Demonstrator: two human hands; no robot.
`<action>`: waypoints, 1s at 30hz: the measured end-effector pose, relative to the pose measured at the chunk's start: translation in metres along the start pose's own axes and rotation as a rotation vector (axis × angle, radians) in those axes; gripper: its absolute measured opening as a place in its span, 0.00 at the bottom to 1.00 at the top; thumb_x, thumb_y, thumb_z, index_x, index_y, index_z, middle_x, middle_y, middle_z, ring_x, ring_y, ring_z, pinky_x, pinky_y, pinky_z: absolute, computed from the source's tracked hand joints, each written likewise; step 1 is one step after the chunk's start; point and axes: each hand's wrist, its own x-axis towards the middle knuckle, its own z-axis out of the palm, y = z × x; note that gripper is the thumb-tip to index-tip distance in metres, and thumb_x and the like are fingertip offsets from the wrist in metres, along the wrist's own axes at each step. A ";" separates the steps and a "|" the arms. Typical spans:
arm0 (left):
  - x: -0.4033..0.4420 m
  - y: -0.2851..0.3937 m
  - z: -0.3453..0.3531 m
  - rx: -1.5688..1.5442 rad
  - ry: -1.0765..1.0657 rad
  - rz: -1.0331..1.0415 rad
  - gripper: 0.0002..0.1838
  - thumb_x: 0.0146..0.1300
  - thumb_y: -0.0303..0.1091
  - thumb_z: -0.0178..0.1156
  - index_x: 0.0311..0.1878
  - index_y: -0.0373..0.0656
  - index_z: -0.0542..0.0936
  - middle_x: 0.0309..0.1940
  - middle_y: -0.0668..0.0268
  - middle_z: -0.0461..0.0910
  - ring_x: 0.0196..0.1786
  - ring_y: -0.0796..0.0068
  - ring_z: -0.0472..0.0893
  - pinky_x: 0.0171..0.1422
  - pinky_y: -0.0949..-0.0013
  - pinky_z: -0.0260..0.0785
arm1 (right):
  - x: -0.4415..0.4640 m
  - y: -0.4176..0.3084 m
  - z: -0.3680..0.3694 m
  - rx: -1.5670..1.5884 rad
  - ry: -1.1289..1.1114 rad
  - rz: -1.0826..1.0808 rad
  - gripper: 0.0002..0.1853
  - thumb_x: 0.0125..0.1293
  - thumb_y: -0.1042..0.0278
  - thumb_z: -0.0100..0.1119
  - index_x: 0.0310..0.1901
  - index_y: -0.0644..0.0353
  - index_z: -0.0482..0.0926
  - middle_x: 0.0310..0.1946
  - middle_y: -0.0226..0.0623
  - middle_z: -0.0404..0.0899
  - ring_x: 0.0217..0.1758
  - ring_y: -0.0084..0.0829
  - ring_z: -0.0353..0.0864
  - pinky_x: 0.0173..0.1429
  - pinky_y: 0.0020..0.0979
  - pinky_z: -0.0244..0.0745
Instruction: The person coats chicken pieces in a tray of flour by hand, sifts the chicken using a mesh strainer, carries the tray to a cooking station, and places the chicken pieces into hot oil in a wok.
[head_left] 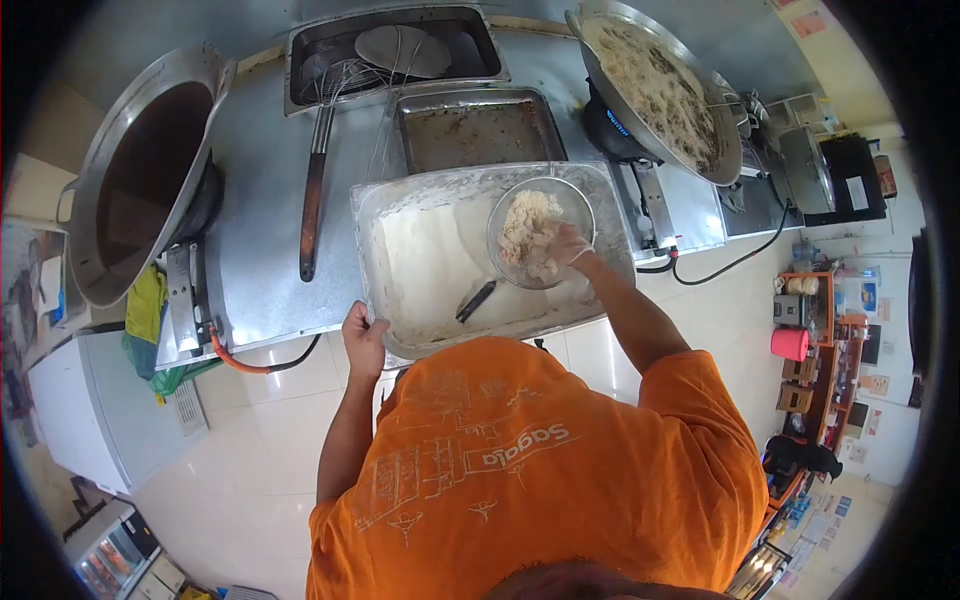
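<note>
A large metal tray [430, 250] holds a layer of white flour. Over its right part is a round wire strainer [497, 235] with floured, crumbly pieces [528, 222] in it. My right hand [566, 250] is at the strainer's right side, against the pieces; its fingers are partly hidden, and whether they grip anything cannot be made out. My left hand [365, 335] is closed on the tray's near left corner. A dark handle [476, 301] lies in the flour below the strainer.
At the right, a wide pan [655, 85] of bubbling oil sits over a blue flame. Another pan [150, 175] with dark liquid stands left. Behind the tray are a stained shallow tray [480, 135] and a deep pan [300, 75] with utensils. A long-handled whisk [314, 205] reaches toward the counter's front.
</note>
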 end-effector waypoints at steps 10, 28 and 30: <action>-0.002 0.009 0.002 0.062 -0.016 0.000 0.13 0.53 0.17 0.56 0.27 0.46 0.63 0.24 0.79 0.59 0.29 0.86 0.60 0.34 0.77 0.55 | -0.020 0.047 -0.100 -0.106 0.363 -0.688 0.30 0.58 0.70 0.63 0.65 0.62 0.72 0.43 0.41 0.86 0.53 0.37 0.82 0.63 0.34 0.74; -0.007 0.031 0.018 0.082 0.032 -0.030 0.12 0.53 0.17 0.54 0.27 0.47 0.65 0.24 0.77 0.68 0.28 0.86 0.65 0.35 0.78 0.58 | -0.074 0.157 -0.411 0.763 0.534 0.143 0.19 0.63 0.66 0.59 0.56 0.58 0.77 0.43 0.37 0.83 0.45 0.31 0.82 0.49 0.35 0.77; -0.007 0.030 0.016 0.123 0.041 -0.047 0.11 0.53 0.17 0.54 0.27 0.47 0.65 0.23 0.77 0.67 0.27 0.86 0.65 0.34 0.78 0.57 | -0.068 0.187 -0.424 0.679 0.529 0.217 0.19 0.62 0.64 0.59 0.54 0.57 0.78 0.43 0.37 0.83 0.46 0.31 0.82 0.51 0.36 0.77</action>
